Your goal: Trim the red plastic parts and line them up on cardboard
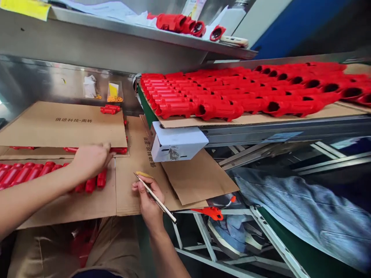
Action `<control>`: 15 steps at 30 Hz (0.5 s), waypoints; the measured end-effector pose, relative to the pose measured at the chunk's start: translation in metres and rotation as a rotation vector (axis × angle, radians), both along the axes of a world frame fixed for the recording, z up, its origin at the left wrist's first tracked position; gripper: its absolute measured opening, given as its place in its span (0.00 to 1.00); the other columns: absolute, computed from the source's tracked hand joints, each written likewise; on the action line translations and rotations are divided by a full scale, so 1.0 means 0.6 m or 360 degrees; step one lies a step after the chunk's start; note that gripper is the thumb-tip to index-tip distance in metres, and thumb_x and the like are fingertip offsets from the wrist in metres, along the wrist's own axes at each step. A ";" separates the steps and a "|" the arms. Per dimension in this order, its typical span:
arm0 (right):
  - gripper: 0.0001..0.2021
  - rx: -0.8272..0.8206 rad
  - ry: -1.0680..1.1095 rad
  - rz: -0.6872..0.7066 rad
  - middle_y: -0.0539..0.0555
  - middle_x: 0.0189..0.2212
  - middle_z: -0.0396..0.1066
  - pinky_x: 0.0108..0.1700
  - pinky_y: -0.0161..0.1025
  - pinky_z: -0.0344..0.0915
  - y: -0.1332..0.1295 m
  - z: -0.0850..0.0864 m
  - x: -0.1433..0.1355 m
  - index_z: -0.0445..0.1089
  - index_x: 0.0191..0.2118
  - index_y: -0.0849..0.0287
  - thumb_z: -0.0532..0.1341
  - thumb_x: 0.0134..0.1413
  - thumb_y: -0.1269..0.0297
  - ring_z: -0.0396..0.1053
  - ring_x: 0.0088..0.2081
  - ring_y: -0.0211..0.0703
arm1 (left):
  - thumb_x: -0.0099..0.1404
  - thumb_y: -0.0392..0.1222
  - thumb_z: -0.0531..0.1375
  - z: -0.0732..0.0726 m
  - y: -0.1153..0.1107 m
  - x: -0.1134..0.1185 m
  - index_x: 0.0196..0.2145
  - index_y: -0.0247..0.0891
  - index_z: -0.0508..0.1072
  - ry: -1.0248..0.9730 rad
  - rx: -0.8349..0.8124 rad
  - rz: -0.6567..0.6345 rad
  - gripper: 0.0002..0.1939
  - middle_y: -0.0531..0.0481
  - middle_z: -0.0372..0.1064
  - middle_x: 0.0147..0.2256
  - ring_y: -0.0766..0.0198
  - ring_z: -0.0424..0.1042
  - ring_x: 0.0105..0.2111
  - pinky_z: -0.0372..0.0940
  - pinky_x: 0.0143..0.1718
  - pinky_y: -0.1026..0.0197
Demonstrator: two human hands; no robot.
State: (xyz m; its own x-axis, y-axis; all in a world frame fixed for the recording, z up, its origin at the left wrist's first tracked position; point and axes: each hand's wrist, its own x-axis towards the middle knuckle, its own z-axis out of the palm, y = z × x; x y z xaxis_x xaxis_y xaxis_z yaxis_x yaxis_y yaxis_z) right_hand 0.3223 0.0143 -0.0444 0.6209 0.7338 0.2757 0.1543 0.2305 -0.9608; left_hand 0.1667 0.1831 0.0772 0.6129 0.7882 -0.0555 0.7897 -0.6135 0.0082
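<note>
My left hand [92, 161] is at the near edge of a printed cardboard sheet [72, 131]. Its fingers are curled next to a red tubular plastic part [119, 150], and what they grip is hidden. A row of similar red tubes [29, 173] lies below that wrist, partly covered by my forearm. My right hand [152, 199] pinches a slim pale stick [158, 200] with a thin dark tip, pointing up and left above the cardboard. A yellow covering [144, 174] shows on one of its fingers.
Many red tubular housings [220, 110] stand in rows on the raised conveyor at right. Under its corner is a white box [179, 143]. Small bags [115, 92] lie behind the cardboard. A metal shelf [130, 33] crosses above. A person's denim-clad leg [304, 208] is at right.
</note>
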 end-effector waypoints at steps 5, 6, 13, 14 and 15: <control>0.15 0.0049 0.0033 -0.0013 0.56 0.33 0.82 0.33 0.36 0.82 -0.004 -0.009 0.005 0.81 0.46 0.58 0.69 0.68 0.51 0.83 0.30 0.44 | 0.79 0.49 0.57 0.028 0.204 0.084 0.62 0.33 0.72 -0.0119 0.0222 -0.0037 0.22 0.31 0.71 0.63 0.40 0.70 0.63 0.65 0.62 0.37; 0.14 0.0055 0.0017 -0.0035 0.56 0.33 0.82 0.33 0.36 0.82 -0.005 -0.012 0.007 0.81 0.46 0.57 0.69 0.68 0.51 0.83 0.30 0.44 | 0.77 0.50 0.61 0.027 0.247 0.104 0.63 0.36 0.72 -0.0123 0.0224 -0.0055 0.23 0.35 0.69 0.65 0.41 0.69 0.64 0.65 0.63 0.35; 0.12 0.0105 0.0001 0.0014 0.58 0.35 0.83 0.34 0.37 0.84 -0.004 -0.053 0.017 0.82 0.48 0.55 0.67 0.70 0.53 0.84 0.32 0.47 | 0.74 0.47 0.67 0.005 0.408 0.183 0.63 0.39 0.73 -0.0038 0.0116 -0.0139 0.23 0.38 0.70 0.64 0.43 0.74 0.59 0.72 0.58 0.35; 0.13 0.0096 0.0030 -0.0022 0.59 0.36 0.83 0.34 0.37 0.84 -0.004 -0.057 0.014 0.83 0.48 0.55 0.67 0.70 0.51 0.84 0.32 0.46 | 0.74 0.47 0.67 0.004 0.415 0.178 0.63 0.39 0.73 -0.0026 0.0091 -0.0146 0.23 0.38 0.71 0.63 0.44 0.75 0.58 0.73 0.57 0.36; 0.15 0.0078 0.0062 -0.0072 0.59 0.38 0.83 0.34 0.38 0.84 -0.004 -0.059 0.011 0.83 0.47 0.55 0.67 0.70 0.50 0.83 0.32 0.46 | 0.74 0.47 0.67 0.003 0.417 0.168 0.63 0.39 0.73 -0.0018 0.0063 -0.0158 0.23 0.38 0.71 0.63 0.45 0.75 0.57 0.74 0.56 0.37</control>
State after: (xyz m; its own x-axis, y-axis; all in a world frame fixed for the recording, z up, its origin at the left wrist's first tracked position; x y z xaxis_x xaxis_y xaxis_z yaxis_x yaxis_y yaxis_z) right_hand 0.3287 0.0118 -0.0799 0.6640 0.6911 0.2855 0.1281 0.2710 -0.9540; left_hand 0.2672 0.4334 0.0792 0.6885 0.7250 -0.0180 0.7250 -0.6887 -0.0090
